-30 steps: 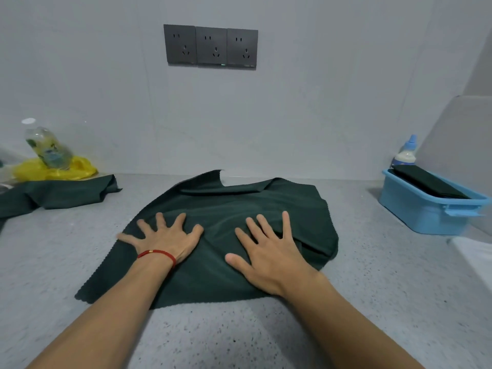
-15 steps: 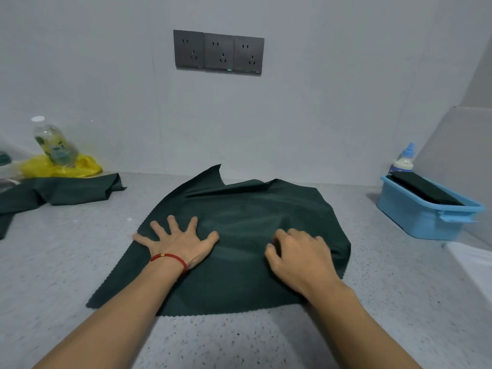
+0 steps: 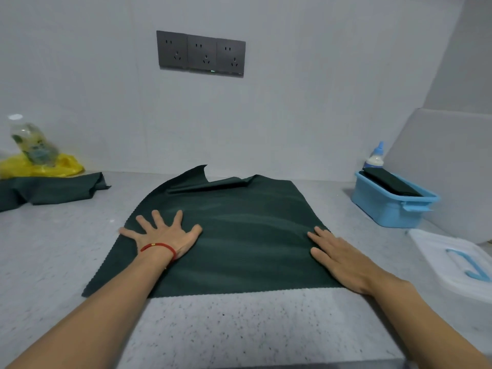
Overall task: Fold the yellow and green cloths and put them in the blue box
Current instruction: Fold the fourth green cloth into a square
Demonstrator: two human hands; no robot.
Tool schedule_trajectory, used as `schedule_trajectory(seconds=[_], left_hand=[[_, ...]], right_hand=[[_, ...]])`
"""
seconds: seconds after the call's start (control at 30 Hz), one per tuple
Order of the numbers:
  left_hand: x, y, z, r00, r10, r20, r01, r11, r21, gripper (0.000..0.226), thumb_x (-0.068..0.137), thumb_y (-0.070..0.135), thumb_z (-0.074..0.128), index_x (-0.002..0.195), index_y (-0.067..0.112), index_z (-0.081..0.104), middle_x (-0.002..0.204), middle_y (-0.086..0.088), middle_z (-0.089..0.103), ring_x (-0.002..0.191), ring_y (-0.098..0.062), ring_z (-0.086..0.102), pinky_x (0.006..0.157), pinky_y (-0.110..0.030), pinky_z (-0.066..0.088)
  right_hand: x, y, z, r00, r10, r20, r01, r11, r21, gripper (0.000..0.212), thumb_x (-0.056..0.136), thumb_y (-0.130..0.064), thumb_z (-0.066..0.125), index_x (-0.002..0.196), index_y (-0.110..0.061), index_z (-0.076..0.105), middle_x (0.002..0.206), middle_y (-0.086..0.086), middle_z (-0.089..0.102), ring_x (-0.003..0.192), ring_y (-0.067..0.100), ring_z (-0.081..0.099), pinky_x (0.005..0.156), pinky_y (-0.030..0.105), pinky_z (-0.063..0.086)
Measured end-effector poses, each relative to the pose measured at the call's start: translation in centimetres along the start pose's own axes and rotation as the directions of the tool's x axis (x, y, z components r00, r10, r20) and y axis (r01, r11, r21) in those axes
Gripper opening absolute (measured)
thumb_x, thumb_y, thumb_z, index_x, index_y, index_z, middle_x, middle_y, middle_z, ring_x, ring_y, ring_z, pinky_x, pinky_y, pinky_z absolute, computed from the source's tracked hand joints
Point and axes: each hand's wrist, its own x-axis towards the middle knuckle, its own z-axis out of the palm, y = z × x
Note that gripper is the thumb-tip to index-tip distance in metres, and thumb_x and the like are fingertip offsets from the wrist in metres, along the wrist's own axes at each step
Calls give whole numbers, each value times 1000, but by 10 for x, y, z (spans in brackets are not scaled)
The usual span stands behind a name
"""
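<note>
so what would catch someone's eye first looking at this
The dark green cloth spread flat mid-counter, with both hands pressing it: the left hand splayed near its left edge, the right hand flat at its right edge. Next, the blue box at far right, already holding a folded dark cloth.

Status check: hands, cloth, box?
Both hands, left hand and right hand, flat on green cloth. Cloth unfolded. Blue box far right, nothing blocking.

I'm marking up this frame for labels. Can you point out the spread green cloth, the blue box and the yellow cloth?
spread green cloth (image 3: 247,235): head view, bare middle of the fabric between the hands.
blue box (image 3: 383,209): head view, its near side wall.
yellow cloth (image 3: 53,169): head view, crumpled part beside the bottle.
</note>
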Motion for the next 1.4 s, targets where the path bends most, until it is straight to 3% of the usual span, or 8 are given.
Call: schedule_trajectory(seconds=[0.17, 0.33, 0.63, 0.77, 0.87, 1.07, 1.23, 1.4], left_hand=[[-15, 18, 2, 998, 65, 15, -65, 998, -1, 91, 74, 89, 4, 156, 51, -7, 169, -9, -12, 151, -47, -13, 108, -79, -9], [-28, 37, 0, 993, 69, 98, -68, 998, -14, 94, 73, 93, 10, 155, 52, -11, 167, -13, -19, 151, -46, -18, 108, -78, -12], [-58, 39, -8, 990, 130, -45, -131, 991, -9, 79, 86, 79, 22, 155, 42, 23, 166, -16, 10, 152, -42, 1, 112, -75, 1], [-105, 42, -14, 766, 594, -247, -621, 782, -47, 54, 96, 60, 34, 142, 36, 46, 158, -1, 34, 149, -22, 19, 121, -55, 15], [-152, 44, -8, 591, 797, -130, -806, 589, -54, 73, 86, 80, 25, 148, 43, 38, 163, 8, 24, 151, -14, 11, 124, -54, 9], [-192, 46, 8, 563, 822, 90, -826, 564, 20, 95, 79, 92, 20, 158, 41, 5, 169, 3, 1, 156, -22, -6, 122, -64, -1], [-203, 40, 4, 557, 830, 36, -830, 558, -5, 84, 83, 87, 32, 152, 41, 24, 158, 8, 22, 151, -18, 10, 121, -64, 12], [-208, 37, -5, 551, 834, 32, -831, 551, -78, 76, 82, 85, 39, 144, 40, 36, 146, 14, 33, 143, -9, 25, 120, -62, 17]], right_hand=[[-1, -27, -16, 965, -32, -262, -15, 985, -174, 59, 98, -61, 15, 136, -33, 52, 145, -5, 51, 136, 16, 43, 116, 41, 29], [2, -47, 19, 998, -38, -44, 35, 997, -72, 65, 99, -71, 14, 160, -47, 8, 169, -18, -2, 156, 6, -8, 127, 46, -5], [-7, -42, 18, 1000, -26, -14, 25, 996, -86, 67, 98, -72, 11, 160, -48, 1, 169, -17, -9, 155, 7, -12, 126, 46, -9], [-31, -52, 2, 965, -227, -131, 230, 973, 7, 65, 102, -65, 25, 161, -37, 21, 169, -10, 12, 156, 8, 5, 128, 38, 0], [-67, -56, -1, 916, -385, -113, 382, 923, -52, 80, 91, -83, 27, 156, -37, 33, 161, -14, 28, 149, 5, 20, 124, 28, 13], [-111, -47, 8, 903, -420, 90, 427, 901, -77, 111, 77, -94, 42, 163, -36, 0, 167, -21, -13, 148, -9, -21, 124, 26, -12], [-132, -44, 3, 893, -450, 18, 450, 889, -88, 78, 89, -72, 55, 157, -49, 24, 165, -26, 12, 150, -10, 4, 118, 8, 0], [-155, -24, -13, 925, -381, 15, 381, 923, -55, 54, 94, -56, 57, 146, -52, 44, 156, -33, 30, 144, -12, 23, 119, 16, 20]])
